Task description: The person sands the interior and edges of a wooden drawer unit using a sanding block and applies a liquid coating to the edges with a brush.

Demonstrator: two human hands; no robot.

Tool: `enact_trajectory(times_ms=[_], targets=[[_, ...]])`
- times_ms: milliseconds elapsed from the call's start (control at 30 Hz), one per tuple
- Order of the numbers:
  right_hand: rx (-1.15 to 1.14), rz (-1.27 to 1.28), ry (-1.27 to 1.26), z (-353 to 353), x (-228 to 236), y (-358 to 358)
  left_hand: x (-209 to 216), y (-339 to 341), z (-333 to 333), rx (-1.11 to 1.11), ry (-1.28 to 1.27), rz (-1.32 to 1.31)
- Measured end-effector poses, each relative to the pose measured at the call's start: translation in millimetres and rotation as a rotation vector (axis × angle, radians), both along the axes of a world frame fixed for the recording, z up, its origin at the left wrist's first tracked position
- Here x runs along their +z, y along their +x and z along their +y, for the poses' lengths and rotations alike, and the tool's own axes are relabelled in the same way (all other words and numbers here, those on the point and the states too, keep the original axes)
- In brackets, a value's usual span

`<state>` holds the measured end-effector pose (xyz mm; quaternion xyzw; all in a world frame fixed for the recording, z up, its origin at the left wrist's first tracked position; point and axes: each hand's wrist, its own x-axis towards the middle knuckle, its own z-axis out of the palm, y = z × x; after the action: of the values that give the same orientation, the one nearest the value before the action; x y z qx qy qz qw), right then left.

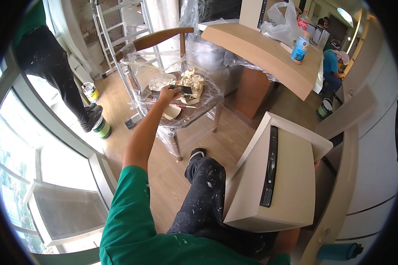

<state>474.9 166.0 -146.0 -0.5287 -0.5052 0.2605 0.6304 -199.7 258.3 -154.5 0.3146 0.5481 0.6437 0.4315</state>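
Note:
My left arm reaches forward over a plastic-wrapped wooden chair (199, 110). In my left hand (168, 94) is a small dark flat rectangular thing (184, 89), whose kind I cannot make out. Crumpled cream masking paper (192, 79) and a thin brush-like stick (181, 105) lie on the seat around it. A pale drawer (292, 172) with a black slide rail (269, 168) on its side stands tilted by my right leg. My right forearm passes behind the drawer, and only a bit of my right hand (317, 165) shows at its far right edge, gripping it.
At left, a person in dark trousers (48, 70) has a foot on a paint can (102, 128). An aluminium ladder (119, 35) stands behind the chair. A cardboard-covered counter (261, 48) holds a blue-labelled bottle (300, 47). Another person (331, 66) crouches at far right. A teal flask (338, 251) lies lower right.

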Motion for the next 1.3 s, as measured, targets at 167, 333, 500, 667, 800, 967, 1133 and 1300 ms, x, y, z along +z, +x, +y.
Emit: enact_trajectory(times_ms=[167, 333, 500, 667, 800, 967, 1133, 1300], targets=[[-0.009, -0.023, -0.011, -5.1, -0.8, 6.1, -10.2, 2.1, 26.6, 0.091, -0.147, 0.439], [-0.008, -0.019, -0.018, -3.7, -0.9, 8.9, 2.6, -36.9, 13.6, 0.390, -0.212, 1.112], [0.002, -0.012, -0.026, -0.1, 0.2, 6.8, 0.9, -65.2, -22.7, 0.551, -0.122, 1.133], [0.012, -0.007, -0.020, 1.8, 1.6, 7.0, -43.3, -52.4, -77.5, 0.413, -0.234, 0.869], [0.016, 0.004, -0.017, 6.2, 1.9, 7.8, -81.2, -8.4, -112.5, 0.400, -0.104, 1.041], [0.009, -0.005, -0.021, 2.7, 4.9, 7.4, -56.4, 3.6, -97.9, 0.491, -0.044, 1.290], [0.005, -0.005, -0.026, -0.5, 5.4, 3.4, -37.7, -19.6, -76.2, 0.098, 0.003, 1.660], [-0.007, -0.014, -0.025, -5.8, 8.6, 5.1, -29.5, -19.6, -52.9, -0.042, -0.059, 1.864]])
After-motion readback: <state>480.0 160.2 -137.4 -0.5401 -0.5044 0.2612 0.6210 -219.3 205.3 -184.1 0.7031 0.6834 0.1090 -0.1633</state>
